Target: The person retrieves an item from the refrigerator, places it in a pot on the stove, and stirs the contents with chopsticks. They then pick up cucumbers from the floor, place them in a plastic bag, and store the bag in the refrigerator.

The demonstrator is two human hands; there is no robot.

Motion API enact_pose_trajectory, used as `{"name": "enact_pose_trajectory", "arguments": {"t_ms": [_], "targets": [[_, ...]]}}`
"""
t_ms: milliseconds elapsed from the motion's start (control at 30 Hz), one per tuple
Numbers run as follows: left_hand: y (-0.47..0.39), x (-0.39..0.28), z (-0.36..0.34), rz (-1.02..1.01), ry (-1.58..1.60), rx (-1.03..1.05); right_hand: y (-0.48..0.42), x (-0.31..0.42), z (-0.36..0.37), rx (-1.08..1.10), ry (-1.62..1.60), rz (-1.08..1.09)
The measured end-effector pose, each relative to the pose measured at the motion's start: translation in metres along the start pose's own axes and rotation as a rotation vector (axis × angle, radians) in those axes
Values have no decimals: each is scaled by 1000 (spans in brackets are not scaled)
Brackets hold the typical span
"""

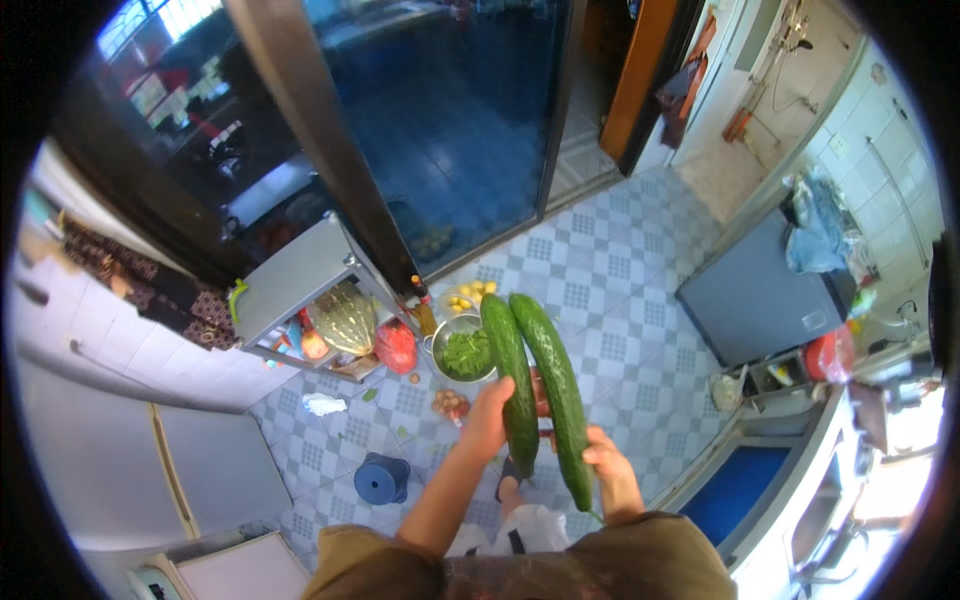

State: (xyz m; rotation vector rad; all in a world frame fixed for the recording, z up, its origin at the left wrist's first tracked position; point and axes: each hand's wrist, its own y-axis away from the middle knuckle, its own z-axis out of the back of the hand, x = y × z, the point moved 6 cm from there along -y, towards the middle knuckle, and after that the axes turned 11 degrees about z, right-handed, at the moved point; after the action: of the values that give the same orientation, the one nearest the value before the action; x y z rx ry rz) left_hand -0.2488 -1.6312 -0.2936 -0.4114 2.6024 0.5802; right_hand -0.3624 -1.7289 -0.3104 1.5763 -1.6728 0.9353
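Observation:
My left hand [491, 416] grips one long green cucumber [511, 390], its thumb laid over the skin. A second, longer cucumber [553, 382] is in my right hand [609, 461], held near its lower end, where a thin stem sticks out. Both cucumbers are raised in front of my body, side by side with a narrow gap between them. Beyond them on the tiled floor sits a metal colander or pot [442, 367] with green leaves [466, 352] inside, partly hidden by the left cucumber. Fingers of both hands are partly covered by the cucumbers.
A grey shelf unit [292, 262] at left holds a large striped squash [341, 319]; a red bag [396, 347] is beside it. Small yellow produce [472, 292] and brown round items [450, 405] lie on the floor. A blue stool [381, 478] stands near my feet. Glass sliding doors [450, 135] rise ahead.

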Motion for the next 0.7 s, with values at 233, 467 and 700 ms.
{"name": "enact_pose_trajectory", "arguments": {"t_ms": [233,467,700], "targets": [[103,-25,-54,-163,107,296,-8,33,-96,348,580,199],[276,-50,-16,-452,-1,385,6,-38,-240,625,457,36],[478,-45,72,-766,103,62,14,-158,-412,764,154,-317]]}}
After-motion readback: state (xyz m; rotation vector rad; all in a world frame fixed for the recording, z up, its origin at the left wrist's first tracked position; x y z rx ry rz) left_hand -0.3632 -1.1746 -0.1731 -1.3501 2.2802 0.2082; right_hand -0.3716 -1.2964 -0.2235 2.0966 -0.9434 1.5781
